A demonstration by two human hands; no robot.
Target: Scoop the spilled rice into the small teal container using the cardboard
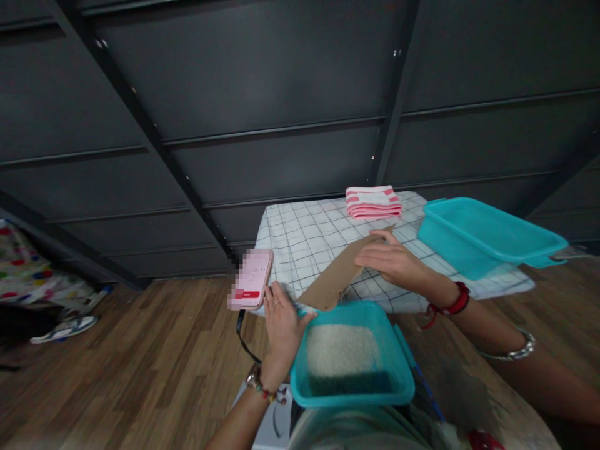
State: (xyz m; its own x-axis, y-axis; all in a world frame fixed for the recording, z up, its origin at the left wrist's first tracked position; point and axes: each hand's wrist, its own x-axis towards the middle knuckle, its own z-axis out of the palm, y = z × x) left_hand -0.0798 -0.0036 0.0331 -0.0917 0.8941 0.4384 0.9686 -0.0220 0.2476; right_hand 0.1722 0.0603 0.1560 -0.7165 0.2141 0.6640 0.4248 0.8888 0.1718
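Observation:
My right hand (387,257) is closed around the upper end of a flat piece of brown cardboard (330,278). The cardboard slants down, its lower edge above the far rim of a teal plastic container (309,395). White grains that look like rice (344,349) lie inside that container, at the table's near edge. My left hand (284,322) rests by the container's far left corner, thumb at the rim and fingers stretched out towards a pink phone (253,281). What is under my left palm is hidden.
A white checked cloth (300,234) covers the table. A folded pink-and-white striped towel (374,203) lies at the back, and a second teal container (445,247) stands at the right. Behind is a dark panelled wall (281,81); wooden floor (159,350) shows at left.

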